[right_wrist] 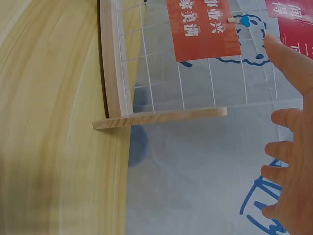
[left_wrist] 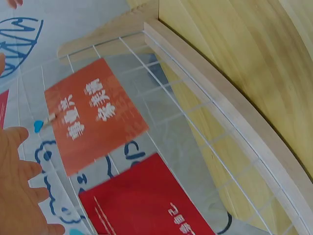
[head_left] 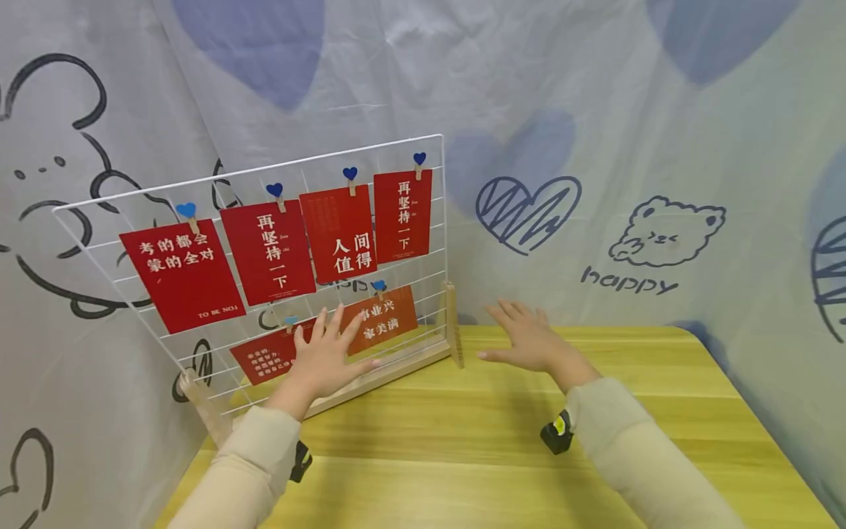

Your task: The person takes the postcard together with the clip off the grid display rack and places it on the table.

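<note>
A white wire grid rack in a wooden base stands on the table. Red cards, among them one with a "TO BE NO.1" line, hang on it from clothespins with blue hearts. In the lower row hang an orange-red card and a red card, partly hidden by my left hand. That hand is spread in front of the rack, holding nothing. Right of the rack my right hand hovers with fingers extended, also holding nothing. Both hands appear at the edges of their wrist views.
The yellow wood-grain table runs in front of the rack and to its right. A pale curtain printed with hearts and cartoon bears hangs behind. An upright wooden foot stands at the rack's right end. Each wrist wears a small black camera.
</note>
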{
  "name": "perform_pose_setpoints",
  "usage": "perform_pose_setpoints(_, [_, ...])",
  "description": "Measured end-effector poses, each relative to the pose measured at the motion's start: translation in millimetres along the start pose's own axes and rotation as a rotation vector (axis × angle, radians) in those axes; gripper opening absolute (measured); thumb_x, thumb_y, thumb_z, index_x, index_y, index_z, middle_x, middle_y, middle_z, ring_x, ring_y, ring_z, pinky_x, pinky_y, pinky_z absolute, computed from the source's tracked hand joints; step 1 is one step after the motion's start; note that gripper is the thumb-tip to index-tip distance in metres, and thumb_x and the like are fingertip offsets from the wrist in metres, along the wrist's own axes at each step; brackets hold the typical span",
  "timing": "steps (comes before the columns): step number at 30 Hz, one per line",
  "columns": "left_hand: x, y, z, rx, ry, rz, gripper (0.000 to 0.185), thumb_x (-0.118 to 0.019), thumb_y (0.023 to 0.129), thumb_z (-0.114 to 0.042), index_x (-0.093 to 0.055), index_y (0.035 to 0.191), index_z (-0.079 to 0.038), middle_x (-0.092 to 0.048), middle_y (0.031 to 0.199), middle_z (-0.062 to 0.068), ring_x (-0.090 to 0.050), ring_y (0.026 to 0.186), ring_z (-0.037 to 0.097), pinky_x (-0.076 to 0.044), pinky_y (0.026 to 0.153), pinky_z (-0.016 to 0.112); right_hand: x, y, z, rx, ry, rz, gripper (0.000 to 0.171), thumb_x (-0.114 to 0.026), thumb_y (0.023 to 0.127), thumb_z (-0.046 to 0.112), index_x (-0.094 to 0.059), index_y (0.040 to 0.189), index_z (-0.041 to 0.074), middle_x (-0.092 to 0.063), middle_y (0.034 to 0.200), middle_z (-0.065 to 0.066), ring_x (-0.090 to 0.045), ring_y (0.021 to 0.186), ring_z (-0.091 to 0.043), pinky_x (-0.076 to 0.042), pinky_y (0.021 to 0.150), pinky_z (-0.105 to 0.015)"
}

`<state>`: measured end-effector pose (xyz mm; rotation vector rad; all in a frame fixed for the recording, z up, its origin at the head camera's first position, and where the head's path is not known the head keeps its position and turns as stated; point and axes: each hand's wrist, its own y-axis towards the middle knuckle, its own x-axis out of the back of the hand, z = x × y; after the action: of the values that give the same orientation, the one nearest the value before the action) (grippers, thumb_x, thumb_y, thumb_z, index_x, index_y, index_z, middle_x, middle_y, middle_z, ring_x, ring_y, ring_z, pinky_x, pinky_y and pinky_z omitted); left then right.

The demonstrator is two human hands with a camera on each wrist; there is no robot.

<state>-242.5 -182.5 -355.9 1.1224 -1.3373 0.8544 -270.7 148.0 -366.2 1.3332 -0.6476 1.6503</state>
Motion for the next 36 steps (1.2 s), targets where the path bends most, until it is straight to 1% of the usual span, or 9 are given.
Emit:
perform_pose_setpoints(6, [1.9,-9.4,16.5,0.027,-0.010,-0.018,0.083,-0.042,0.075,-0.065,-0.020,0.138,-0.017,-0.007,0.142,0.015,-0.002,0.125,0.038,0.000,0.088,0.065,-1,9,2,-0.001,0.020,0.005,0.085,-0.048,0.074,0.062,-0.019,0.138,0.014,-0.013,0.140,-0.016,-0.010,0.126,-0.037,0.001,0.094,-0.059])
perform_pose_setpoints(13, [3.5,-24.6,33.5,0.065,-0.026,-0.028,0.085,-0.042,0.074,-0.066,-0.018,0.138,-0.016,-0.006,0.141,0.017,-0.001,0.124,0.041,0.000,0.086,0.068,-5,17,4,0.011,0.033,0.014,0.086,-0.047,0.074,0.062,-0.019,0.138,0.012,-0.013,0.140,-0.016,-0.009,0.126,-0.036,0.001,0.094,-0.058])
perform_pose_setpoints(16, [2.8,-30.8,38.9,0.080,-0.035,-0.031,0.084,-0.045,0.075,-0.063,-0.018,0.138,-0.014,-0.006,0.141,0.018,-0.001,0.124,0.041,0.000,0.086,0.068,-7,19,6,0.018,0.040,0.013,0.085,-0.048,0.075,0.061,-0.019,0.138,0.012,-0.013,0.140,-0.017,-0.010,0.126,-0.037,0.000,0.094,-0.059])
perform_pose_setpoints(20, [3.0,-39.5,45.7,0.100,-0.045,-0.032,0.086,-0.043,0.075,-0.064,-0.018,0.138,-0.012,-0.006,0.141,0.019,-0.002,0.123,0.043,0.002,0.086,0.067,-11,22,8,0.023,0.047,0.014,0.083,-0.051,0.076,0.056,-0.021,0.137,0.010,-0.013,0.140,-0.018,-0.011,0.125,-0.037,0.000,0.094,-0.059])
perform_pose_setpoints(27, [4.2,-49.1,57.1,0.134,-0.075,-0.047,0.086,-0.042,0.076,-0.064,-0.015,0.138,-0.011,-0.006,0.140,0.022,-0.001,0.122,0.045,0.004,0.084,0.069,-19,30,4,0.002,0.053,0.029,0.083,-0.050,0.076,0.057,-0.020,0.137,0.010,-0.011,0.141,-0.016,-0.011,0.126,-0.036,-0.001,0.095,-0.058])
perform_pose_setpoints(30, [4.1,-53.1,60.4,0.152,-0.087,-0.051,0.086,-0.041,0.076,-0.064,-0.013,0.139,-0.013,-0.005,0.139,0.023,0.001,0.122,0.045,0.004,0.082,0.070,-20,33,2,-0.004,0.066,0.030,0.082,-0.051,0.077,0.055,-0.019,0.137,0.010,-0.011,0.141,-0.016,-0.011,0.126,-0.037,-0.001,0.095,-0.058])
perform_pose_setpoints(36, [2.6,-62.7,69.2,0.201,-0.126,-0.053,0.086,-0.043,0.077,-0.062,-0.008,0.139,-0.013,-0.001,0.139,0.024,0.003,0.122,0.045,0.005,0.080,0.071,-20,37,0,-0.014,0.074,0.038,0.084,-0.048,0.076,0.059,-0.019,0.137,0.009,-0.011,0.141,-0.016,-0.011,0.126,-0.036,-0.002,0.096,-0.057])
